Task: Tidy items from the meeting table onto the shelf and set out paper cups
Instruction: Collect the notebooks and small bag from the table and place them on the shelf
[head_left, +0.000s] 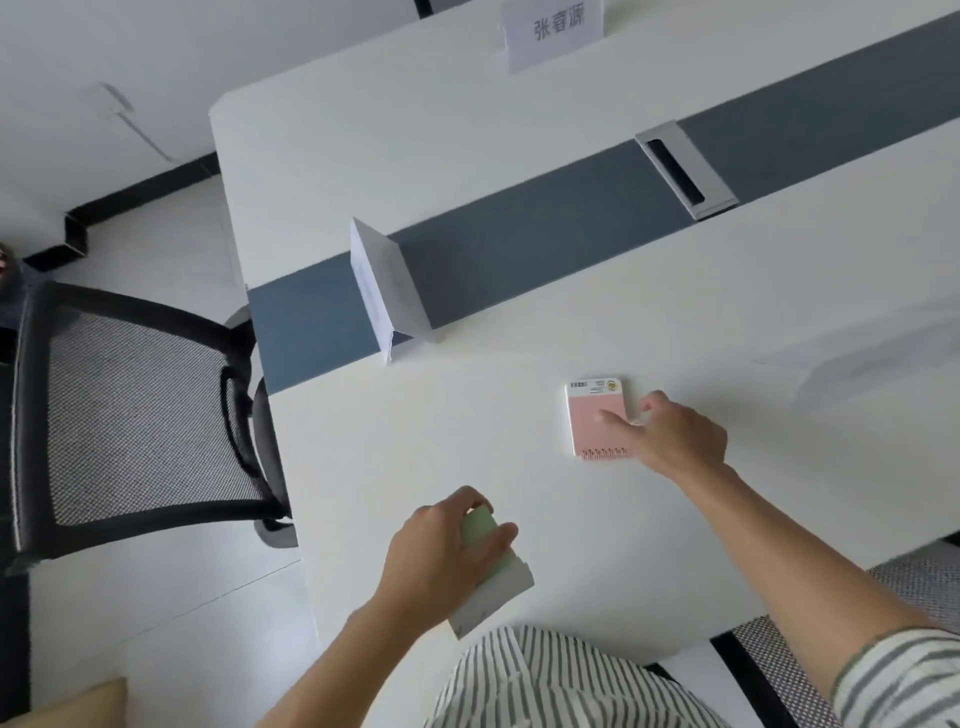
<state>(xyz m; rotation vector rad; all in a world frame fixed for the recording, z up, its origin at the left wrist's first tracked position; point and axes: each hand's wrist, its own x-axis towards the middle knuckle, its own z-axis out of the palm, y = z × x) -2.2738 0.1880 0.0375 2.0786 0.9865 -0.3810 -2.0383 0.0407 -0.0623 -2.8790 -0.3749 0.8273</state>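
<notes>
A striped shirt fills the near edge of the view, with a striped sleeve at the near right. Just beyond it the left hand is curled round a green-covered pad, thumb on the cover and fingers behind, holding it tilted above the near edge of the white meeting table. Farther and to the right, the right hand rests on a pink notebook lying flat on the tabletop. The thumb is stretched across its cover and the fingers are curled against its right edge, pinching it.

To the left of the table a black mesh office chair stands on a pale tiled floor. The grey mesh of a second chair shows at the near right.

A blue-grey strip runs diagonally along the middle of the table. A folded white paper tent stands across it at the left, and a silver cable port is set into it farther right. At the far side stands a white name card with printed characters. Black skirting lines the base of the pale wall at the far left.
</notes>
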